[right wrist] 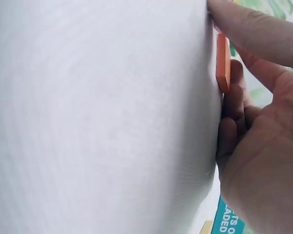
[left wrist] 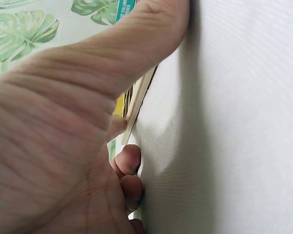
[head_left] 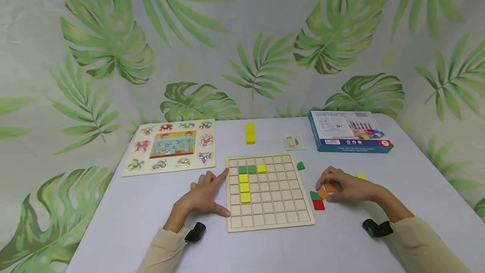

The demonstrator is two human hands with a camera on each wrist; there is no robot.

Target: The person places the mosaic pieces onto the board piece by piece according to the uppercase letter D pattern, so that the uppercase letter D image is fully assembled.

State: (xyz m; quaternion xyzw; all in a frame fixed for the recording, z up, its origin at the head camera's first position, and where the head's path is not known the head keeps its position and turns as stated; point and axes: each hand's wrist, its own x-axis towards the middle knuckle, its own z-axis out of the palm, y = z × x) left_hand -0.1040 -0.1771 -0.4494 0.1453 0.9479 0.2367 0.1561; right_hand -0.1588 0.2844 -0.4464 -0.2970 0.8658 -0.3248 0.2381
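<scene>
Here, from the head view, the left hand rests flat, fingers spread, against the grid board's left edge on the worktop. The right hand pinches an orange tile just right of the board. The left wrist view shows the thumb against the board's edge. The right wrist view shows fingers curled round the orange tile.

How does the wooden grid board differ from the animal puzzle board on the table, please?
The wooden grid board is plain, with square cells, a few holding green and yellow tiles; the animal puzzle board shows colourful animals around a picture. The left hand touches the grid board; the puzzle board lies untouched. Both lie flat.
</scene>
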